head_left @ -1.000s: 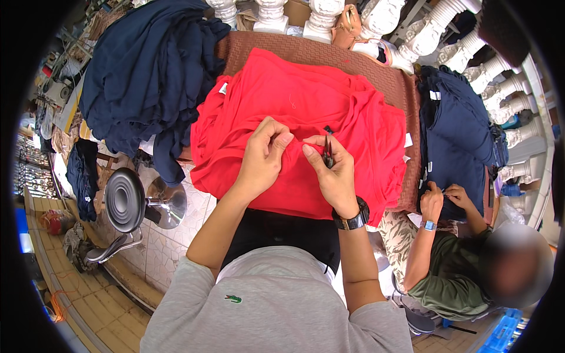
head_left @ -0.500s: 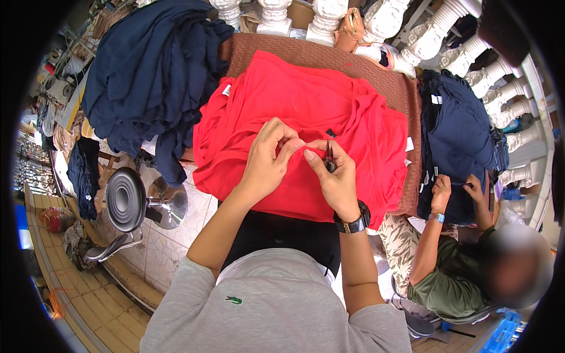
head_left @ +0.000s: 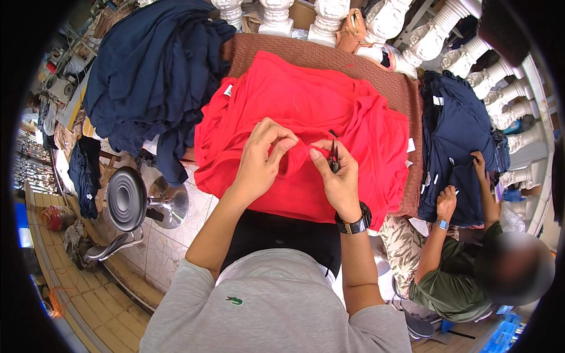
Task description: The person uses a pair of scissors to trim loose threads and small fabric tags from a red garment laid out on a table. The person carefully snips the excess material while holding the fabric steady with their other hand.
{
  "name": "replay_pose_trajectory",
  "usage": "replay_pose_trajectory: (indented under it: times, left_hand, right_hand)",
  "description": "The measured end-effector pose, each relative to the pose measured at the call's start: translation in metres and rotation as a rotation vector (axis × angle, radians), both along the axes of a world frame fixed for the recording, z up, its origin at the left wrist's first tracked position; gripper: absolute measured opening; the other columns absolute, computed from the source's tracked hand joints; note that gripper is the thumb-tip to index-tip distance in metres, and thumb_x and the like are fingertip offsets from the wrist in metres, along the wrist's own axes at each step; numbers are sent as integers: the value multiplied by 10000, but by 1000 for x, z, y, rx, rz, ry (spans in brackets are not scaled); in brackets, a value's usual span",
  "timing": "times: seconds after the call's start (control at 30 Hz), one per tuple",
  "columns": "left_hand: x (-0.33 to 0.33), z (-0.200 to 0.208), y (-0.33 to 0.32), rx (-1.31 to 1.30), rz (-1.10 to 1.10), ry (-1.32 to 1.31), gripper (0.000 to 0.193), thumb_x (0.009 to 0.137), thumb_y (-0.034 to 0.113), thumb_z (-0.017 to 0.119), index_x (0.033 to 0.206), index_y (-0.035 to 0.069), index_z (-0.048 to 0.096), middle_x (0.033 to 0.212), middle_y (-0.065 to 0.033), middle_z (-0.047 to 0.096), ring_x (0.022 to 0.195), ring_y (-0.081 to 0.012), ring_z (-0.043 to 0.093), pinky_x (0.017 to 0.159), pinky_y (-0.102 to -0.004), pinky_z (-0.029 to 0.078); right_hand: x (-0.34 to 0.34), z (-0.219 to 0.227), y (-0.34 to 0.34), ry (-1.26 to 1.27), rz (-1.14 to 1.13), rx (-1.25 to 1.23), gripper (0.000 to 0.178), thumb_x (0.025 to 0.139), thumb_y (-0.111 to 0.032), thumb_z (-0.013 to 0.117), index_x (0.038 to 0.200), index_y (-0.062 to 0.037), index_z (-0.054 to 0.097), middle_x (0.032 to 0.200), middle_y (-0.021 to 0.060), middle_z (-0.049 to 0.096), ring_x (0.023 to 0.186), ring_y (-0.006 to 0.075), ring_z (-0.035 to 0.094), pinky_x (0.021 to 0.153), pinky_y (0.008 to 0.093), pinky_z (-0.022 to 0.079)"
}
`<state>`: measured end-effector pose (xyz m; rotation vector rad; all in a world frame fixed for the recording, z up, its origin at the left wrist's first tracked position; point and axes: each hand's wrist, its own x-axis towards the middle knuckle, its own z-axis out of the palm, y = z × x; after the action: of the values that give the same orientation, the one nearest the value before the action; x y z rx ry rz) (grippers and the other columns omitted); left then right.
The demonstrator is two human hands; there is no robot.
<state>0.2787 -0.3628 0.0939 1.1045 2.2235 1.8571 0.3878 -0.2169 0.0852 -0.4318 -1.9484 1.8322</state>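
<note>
A heap of red garments with small white labels lies in front of me. My left hand is closed, its thumb and forefinger pinching an edge of the red cloth. My right hand is a short gap to the right, pinching the same cloth between thumb and forefinger. Tucked in that right hand is a pair of small dark thread snips, blades pointing away from me. A small dark bit rests on the cloth just beyond the snips. Loose thread lies farther up the heap.
The heap rests on a table with a brown textured cover. Dark blue garments are piled at the left, beside a round black stool. At the right, a co-worker handles navy garments. White balusters stand behind.
My hands have moved slightly apart, the left one shifting left, with cloth now showing between them. The co-worker's hands have spread apart on the navy garments.
</note>
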Motion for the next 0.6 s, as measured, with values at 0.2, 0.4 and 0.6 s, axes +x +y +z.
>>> replay_pose_trajectory:
  times: [0.2,0.4,0.6]
  left_hand:
    - [2,-2,4,-60,-25,86,119,976,100,660,931,-2,620,926,-82,556,872,-211,574,813,-320,462]
    - [1,-8,3,-10,-2,44,98,988,66,599,936,-6,559,903,-126,518,826,-293,553,784,-372,461]
    - [-5,-5,-3,-33,-54,81,128,1022,98,592,954,-7,622,932,-95,555,867,-227,566,812,-332,464]
  right_hand:
    - [-1,3,-3,7,38,54,115,963,-92,720,1057,-28,701,788,-87,547,602,-7,328,530,204,266]
    - [-2,-4,-4,54,16,143,106,960,-97,725,1036,-27,703,811,-78,552,613,3,338,537,218,280]
    - [0,-1,-1,-1,5,70,102,963,-107,721,1023,-26,701,822,-67,562,629,14,356,558,219,302]
